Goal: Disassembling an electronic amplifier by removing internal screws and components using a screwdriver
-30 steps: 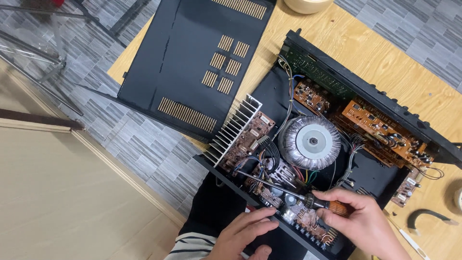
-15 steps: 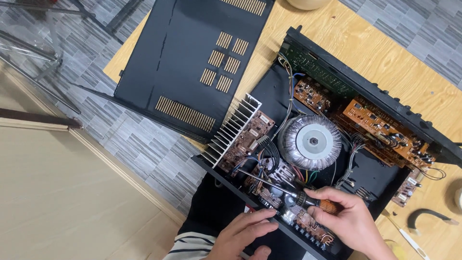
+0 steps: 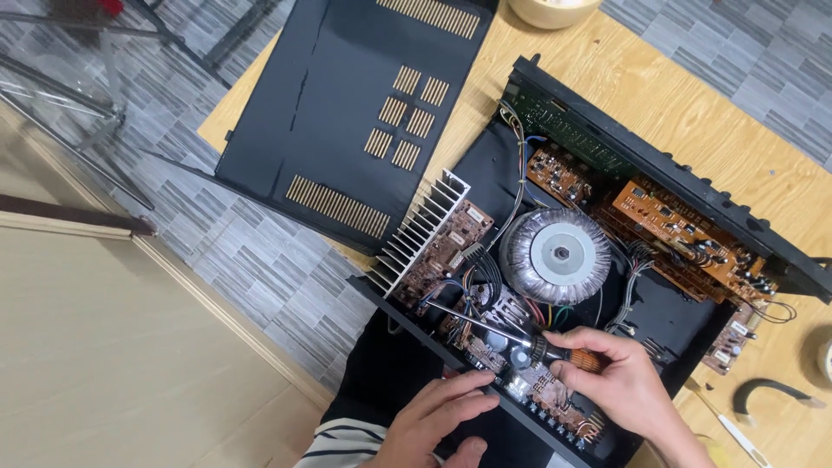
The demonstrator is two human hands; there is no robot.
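R hand [image 3: 620, 386] fingers wrapped round screwdriver [image 3: 511, 334] handle; L hand [image 3: 433, 416] fingers loosely spread on amp chassis [image 3: 416, 325] edge. Boards prob fragile; grip the stiff rim.

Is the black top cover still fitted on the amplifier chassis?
No, the black top cover lies flat on the table beside the open amplifier chassis, whose circuit boards and round transformer are exposed.

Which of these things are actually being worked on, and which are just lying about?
In use: open black amplifier chassis; long orange-handled screwdriver in right hand; left hand on chassis edge.

Lying about: removed black vented metal cover; cream bowl; black curved tool.
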